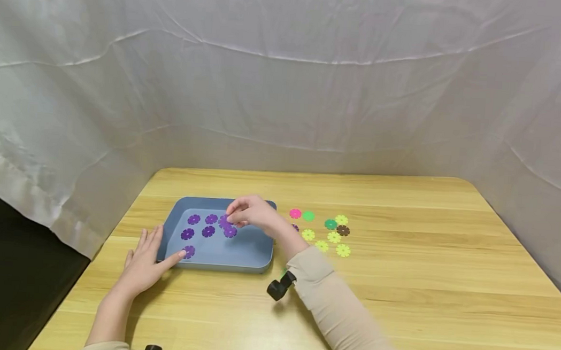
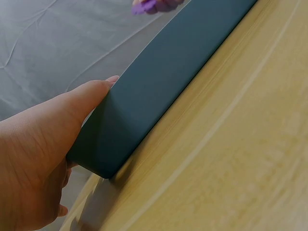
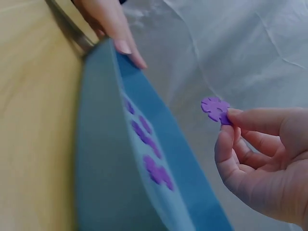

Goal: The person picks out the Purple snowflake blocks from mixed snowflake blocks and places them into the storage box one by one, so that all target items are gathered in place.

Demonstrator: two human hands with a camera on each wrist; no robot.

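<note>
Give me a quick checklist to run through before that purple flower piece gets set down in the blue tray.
1. Piece held: ok. The right hand pinches the purple flower piece at its fingertips.
2. Piece over the blue tray: ok in the head view.
3. Tray steadied: ok. The left hand rests flat against the tray's near-left corner, thumb on its rim.
4. Free floor in the tray: ok. The purple pieces in the tray lie toward the left; the right part is bare.
5. Loose pieces on the table: ok, well right of the tray.
6. Height of the piece above the floor: cannot tell.
</note>
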